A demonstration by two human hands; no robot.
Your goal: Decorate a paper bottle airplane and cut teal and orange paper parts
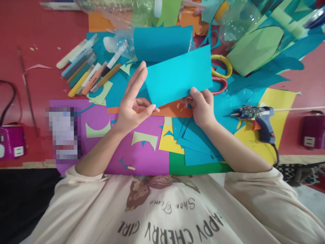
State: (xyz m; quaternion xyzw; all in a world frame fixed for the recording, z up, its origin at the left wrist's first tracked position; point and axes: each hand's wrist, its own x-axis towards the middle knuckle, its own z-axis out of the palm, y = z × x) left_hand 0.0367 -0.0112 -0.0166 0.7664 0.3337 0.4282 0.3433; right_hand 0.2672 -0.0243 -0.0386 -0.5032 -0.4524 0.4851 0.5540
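Observation:
A bright blue rectangular piece of paper [179, 76] is held up, tilted, above the work surface. My right hand [203, 106] pinches its lower right edge, thumb on top and fingers behind. At the paper's left end is my left hand [133, 100], two fingers stretched upward along the short edge and the thumb at the lower corner; its other fingers are bent and partly hidden. Just behind the paper lies a clear plastic bottle wrapped in blue paper [162, 42]. Scissors with yellow and red handles [222, 67] stick out from beneath the held paper's right end.
Several markers [86, 73] lie at left, near a blurred-out rectangular object [63, 134]. A glue gun [261, 120] rests on yellow paper at right, its cord trailing down. Blue sheets [195, 142] and paper scraps [144, 139] cover the front. Clear bottles [238, 20] stand behind.

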